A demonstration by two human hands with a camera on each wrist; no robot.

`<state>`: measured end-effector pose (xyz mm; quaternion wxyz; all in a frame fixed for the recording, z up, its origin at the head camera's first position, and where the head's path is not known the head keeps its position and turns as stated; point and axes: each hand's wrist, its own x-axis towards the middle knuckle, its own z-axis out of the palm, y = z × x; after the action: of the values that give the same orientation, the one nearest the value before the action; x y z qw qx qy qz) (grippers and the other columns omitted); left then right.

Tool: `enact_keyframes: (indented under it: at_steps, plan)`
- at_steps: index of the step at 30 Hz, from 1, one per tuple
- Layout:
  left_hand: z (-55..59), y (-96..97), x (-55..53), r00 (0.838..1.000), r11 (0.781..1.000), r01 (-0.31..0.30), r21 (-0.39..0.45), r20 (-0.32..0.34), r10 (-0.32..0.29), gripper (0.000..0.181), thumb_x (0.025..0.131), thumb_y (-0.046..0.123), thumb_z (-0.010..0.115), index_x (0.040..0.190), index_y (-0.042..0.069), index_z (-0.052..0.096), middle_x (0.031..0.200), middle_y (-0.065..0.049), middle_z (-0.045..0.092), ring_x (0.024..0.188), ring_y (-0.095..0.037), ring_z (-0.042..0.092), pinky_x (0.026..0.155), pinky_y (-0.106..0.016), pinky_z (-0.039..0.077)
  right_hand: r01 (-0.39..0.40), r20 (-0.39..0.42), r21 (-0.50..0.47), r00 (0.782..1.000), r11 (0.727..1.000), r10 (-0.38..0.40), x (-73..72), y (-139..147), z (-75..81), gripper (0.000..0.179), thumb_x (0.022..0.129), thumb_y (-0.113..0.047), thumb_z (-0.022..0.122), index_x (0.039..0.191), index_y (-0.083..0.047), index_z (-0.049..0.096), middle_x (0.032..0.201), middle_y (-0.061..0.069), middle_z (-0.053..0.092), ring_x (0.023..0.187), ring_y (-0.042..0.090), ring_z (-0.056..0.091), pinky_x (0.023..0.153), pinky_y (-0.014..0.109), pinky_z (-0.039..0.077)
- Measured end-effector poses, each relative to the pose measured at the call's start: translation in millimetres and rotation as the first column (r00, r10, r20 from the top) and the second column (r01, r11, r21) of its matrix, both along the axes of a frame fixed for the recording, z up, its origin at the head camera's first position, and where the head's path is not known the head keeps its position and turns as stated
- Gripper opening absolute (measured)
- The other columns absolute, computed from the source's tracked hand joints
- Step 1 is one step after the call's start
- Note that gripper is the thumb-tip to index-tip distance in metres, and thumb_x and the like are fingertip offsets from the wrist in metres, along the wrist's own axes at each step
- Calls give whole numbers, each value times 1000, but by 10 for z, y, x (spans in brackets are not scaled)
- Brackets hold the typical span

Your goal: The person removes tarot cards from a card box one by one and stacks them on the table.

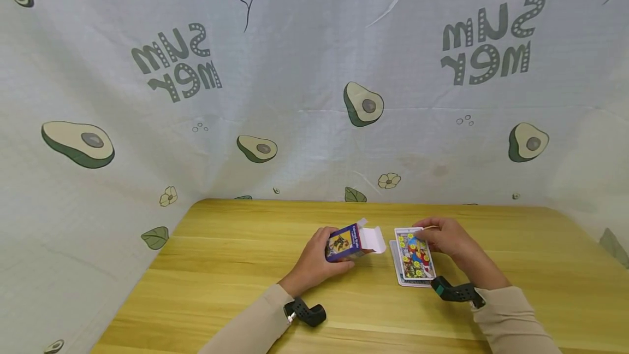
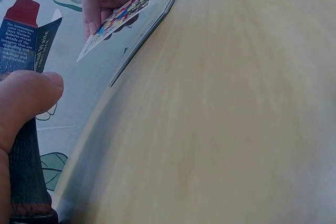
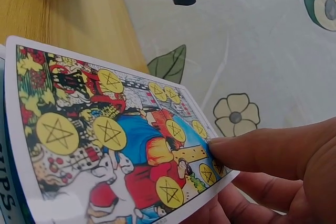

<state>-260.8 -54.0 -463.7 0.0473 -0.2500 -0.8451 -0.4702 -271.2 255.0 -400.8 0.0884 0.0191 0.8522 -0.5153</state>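
My left hand (image 1: 314, 261) grips a blue card box (image 1: 342, 243) with a picture on its front. Its white flaps stand open toward the right; in the left wrist view my thumb lies across the box (image 2: 20, 43), below a red flap. With thumb and fingers, my right hand (image 1: 447, 239) pinches a tarot card (image 1: 416, 253) by its top edge. Yellow pentacle discs and figures cover that card (image 3: 136, 140). Under it, a thin stack of cards (image 1: 397, 266) lies on the table, largely hidden by the held card, which is raised and tilted above it.
The wooden table (image 1: 236, 250) reaches back to a pale cloth (image 1: 304, 86) printed with avocados, leaves and mirrored lettering. A black camera strap sits on each wrist, the left band (image 1: 307, 312) and the right band (image 1: 454, 291).
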Motion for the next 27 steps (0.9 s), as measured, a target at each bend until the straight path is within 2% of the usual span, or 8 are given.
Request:
enact_keyframes:
  at_steps: [15, 27]
  plan:
    - [8, 0, 4, 1000, 1000, 0, 2, 9, 0, 67, 78, 42, 79, 130, 16, 46, 113, 3, 50, 96, -10, 50, 82, -25, 45, 5, 3, 37, 1000, 999, -5, -45, -59, -49, 34, 92, -15, 64, 117, 8, 57, 96, 13, 67, 76, 19, 61, 70, 31, 54]
    - [11, 9, 11, 1000, 1000, -3, -7, 9, 3, 69, 77, 45, 78, 131, 16, 46, 114, 3, 50, 97, -10, 50, 83, -25, 45, 23, 39, 96, 999, 995, -27, -62, -72, -98, 37, 90, -16, 64, 118, 7, 58, 99, 15, 64, 80, 23, 58, 68, 29, 50]
